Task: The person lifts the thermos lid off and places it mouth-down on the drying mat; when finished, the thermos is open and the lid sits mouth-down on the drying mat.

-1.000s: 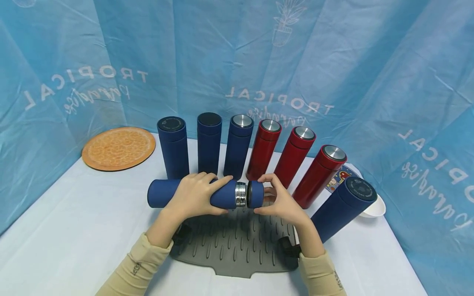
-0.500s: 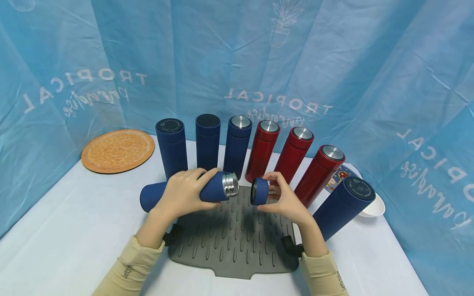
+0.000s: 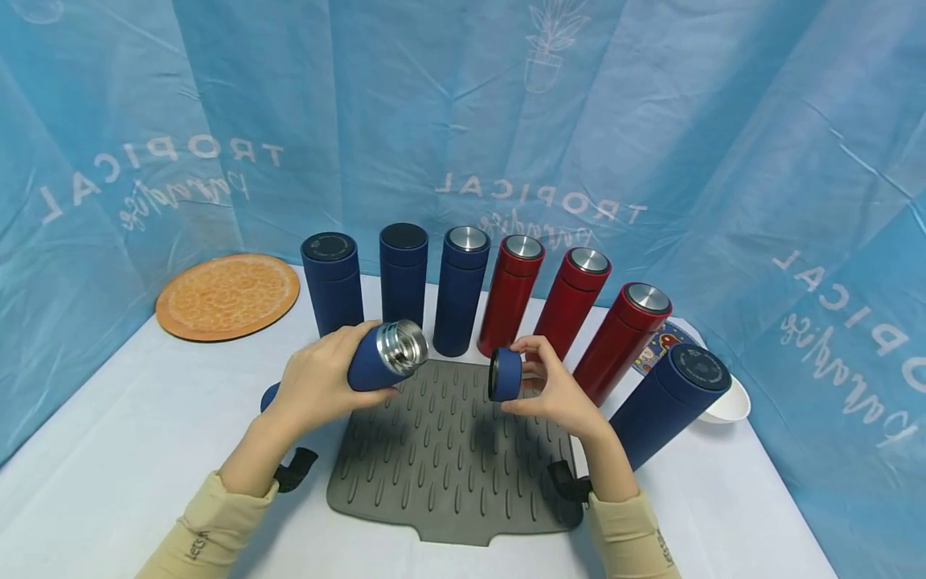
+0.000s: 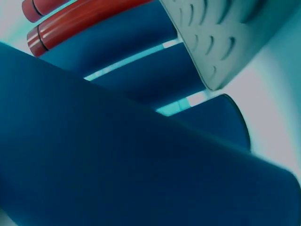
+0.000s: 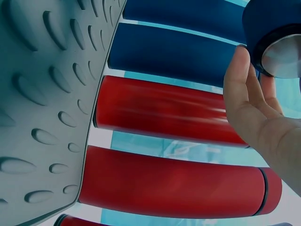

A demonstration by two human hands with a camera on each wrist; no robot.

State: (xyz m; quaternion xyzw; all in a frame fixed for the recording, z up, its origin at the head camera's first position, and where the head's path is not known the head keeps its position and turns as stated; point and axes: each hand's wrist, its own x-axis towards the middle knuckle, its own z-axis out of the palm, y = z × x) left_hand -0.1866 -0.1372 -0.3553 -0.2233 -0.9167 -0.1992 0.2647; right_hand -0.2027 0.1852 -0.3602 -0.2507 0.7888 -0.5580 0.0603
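Note:
My left hand (image 3: 313, 381) grips an uncapped blue thermos bottle (image 3: 371, 363), tilted with its steel mouth (image 3: 403, 346) towards the head camera and to the right. The bottle's blue body (image 4: 141, 165) fills much of the left wrist view. In my right hand (image 3: 551, 388) a blue bottle lid (image 3: 509, 375) is pinched between thumb and fingers, its black-rimmed inner side facing left. The right wrist view shows the fingers (image 5: 241, 70) under the lid (image 5: 263, 21) and its silvery inside. A gap separates lid and bottle, both held over the grey ridged mat (image 3: 448, 474).
Behind the mat stand several capped bottles in an arc: blue bottles (image 3: 463, 297) at left, red bottles (image 3: 611, 346) at right. Another blue bottle (image 3: 661, 410) stands beside my right forearm. An orange round mat (image 3: 227, 297) lies back left, a white bowl (image 3: 727, 404) at right.
The lid has come away from the bottle's mouth. My left hand has moved left with the bottle and turned its opening towards the head camera. The right hand has shifted slightly right with the lid.

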